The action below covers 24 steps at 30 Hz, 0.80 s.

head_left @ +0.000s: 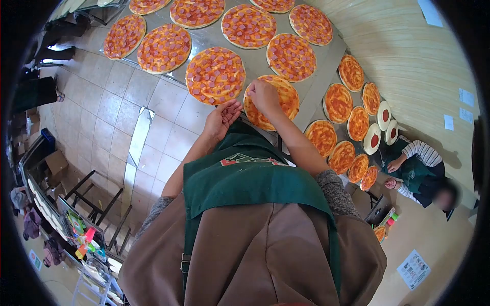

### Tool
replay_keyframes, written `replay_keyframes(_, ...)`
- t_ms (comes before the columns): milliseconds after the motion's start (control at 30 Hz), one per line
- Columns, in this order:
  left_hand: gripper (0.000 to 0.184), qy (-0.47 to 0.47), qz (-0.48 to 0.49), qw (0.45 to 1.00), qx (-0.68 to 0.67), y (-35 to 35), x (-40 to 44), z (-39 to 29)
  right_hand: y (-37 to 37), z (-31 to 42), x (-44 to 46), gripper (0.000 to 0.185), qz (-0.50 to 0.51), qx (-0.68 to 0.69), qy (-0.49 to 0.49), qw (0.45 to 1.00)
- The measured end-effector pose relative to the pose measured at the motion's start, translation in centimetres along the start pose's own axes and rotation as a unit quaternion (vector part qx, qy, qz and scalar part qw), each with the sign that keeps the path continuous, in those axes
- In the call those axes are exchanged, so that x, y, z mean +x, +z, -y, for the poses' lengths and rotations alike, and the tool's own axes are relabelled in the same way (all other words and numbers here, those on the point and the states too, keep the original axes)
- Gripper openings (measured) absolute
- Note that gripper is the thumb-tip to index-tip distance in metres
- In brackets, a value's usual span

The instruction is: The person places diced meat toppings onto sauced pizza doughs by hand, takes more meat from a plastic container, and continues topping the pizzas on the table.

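My left hand (223, 119) is cupped palm up near the table edge, holding a small heap of diced ham (230, 113). Over a pizza with sauce and cheese (286, 95), my right hand (264, 96) hangs with its fingers pinched together; what they hold, if anything, is hidden. That pizza shows few or no ham pieces. Just to its left lies a pizza covered with ham cubes (215, 75), close above my left hand. Another ham-topped pizza (291, 57) is beyond my right hand.
Several more topped pizzas (164, 48) cover the metal table (319, 69). To the right are several sauced bases (338, 103) and bases with a sauce spot (372, 138), where a co-worker in a striped shirt (426, 153) works. Metal stools (97, 204) stand at lower left.
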<state>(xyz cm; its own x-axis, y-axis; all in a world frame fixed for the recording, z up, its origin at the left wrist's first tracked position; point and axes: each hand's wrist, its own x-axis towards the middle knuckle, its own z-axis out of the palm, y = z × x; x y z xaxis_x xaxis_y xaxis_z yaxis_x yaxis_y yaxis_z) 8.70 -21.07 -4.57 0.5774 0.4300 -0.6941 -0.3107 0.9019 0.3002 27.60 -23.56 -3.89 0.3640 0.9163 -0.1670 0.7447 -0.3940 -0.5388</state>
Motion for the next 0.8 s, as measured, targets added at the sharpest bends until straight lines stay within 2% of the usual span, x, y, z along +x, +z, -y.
replay_keyframes(33,0.034,0.002,0.001,1.0,-0.002,-0.2,-0.1,0.0,-0.1,0.3,0.0,0.009,-0.02,-0.001,0.004,1.0)
replay_keyframes(233,0.035,0.006,-0.002,1.0,-0.008,-0.6,-0.2,-0.1,-0.3,-0.3,-1.8,0.007,0.009,0.138,-0.006,0.99)
replay_keyframes(333,0.036,0.007,0.006,1.0,-0.004,-0.4,-0.1,0.1,-0.3,0.5,-2.3,0.006,0.062,0.047,0.029,0.997)
replay_keyframes(433,0.036,0.003,0.013,1.0,0.0,-0.1,0.1,0.2,0.1,0.6,-2.4,0.013,0.005,-0.045,-0.023,0.999)
replay_keyframes(533,0.036,0.001,0.024,1.0,0.003,0.2,0.2,0.3,-1.4,2.0,-2.9,0.016,-0.041,-0.017,-0.065,0.997)
replay_keyframes(633,0.035,0.001,0.033,0.999,0.016,0.6,0.1,0.7,-2.7,3.9,-4.5,0.01,0.001,0.085,-0.129,0.988)
replay_keyframes(800,0.034,0.007,0.059,0.998,0.031,0.7,0.5,1.5,-2.1,3.5,-5.4,0.012,-0.027,0.051,-0.146,0.988)
